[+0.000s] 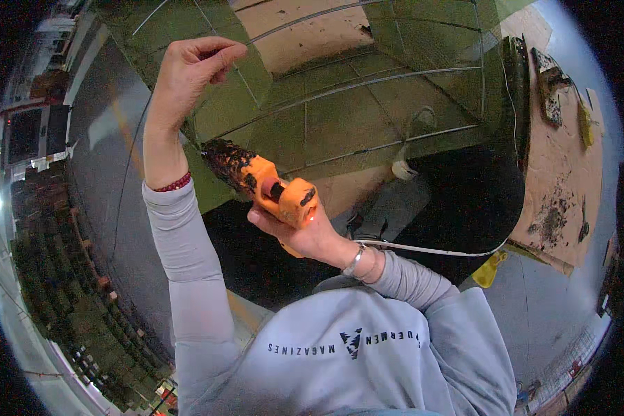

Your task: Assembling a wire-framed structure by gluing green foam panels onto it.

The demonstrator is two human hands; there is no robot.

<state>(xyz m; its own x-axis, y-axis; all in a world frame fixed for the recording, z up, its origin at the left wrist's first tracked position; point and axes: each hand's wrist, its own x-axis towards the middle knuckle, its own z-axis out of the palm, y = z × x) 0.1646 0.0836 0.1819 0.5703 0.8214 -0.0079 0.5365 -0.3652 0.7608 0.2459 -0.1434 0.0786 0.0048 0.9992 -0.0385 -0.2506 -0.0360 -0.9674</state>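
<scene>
My right hand [312,232] is wrapped around an orange gun-shaped tool [256,170], its front end caked with black residue. A small orange glow shows near its back end. The tool points up and left over a large olive-green sheet [353,128] marked with pale grid-like lines. My left hand [194,76] is raised above the sheet's far left part, thumb and fingertips pinched together; whatever they hold, if anything, is too small to make out. Below the green area lies a black surface [457,201] with a rounded corner and a pale edge.
At the right, a brown board [561,194] carries black smears, a dark-stained piece [549,90] and a yellow object [587,128]. Another yellow object [490,269] sits below the board's corner. A white curved item [403,166] shows near the middle. Dark stacked goods [41,243] line the left.
</scene>
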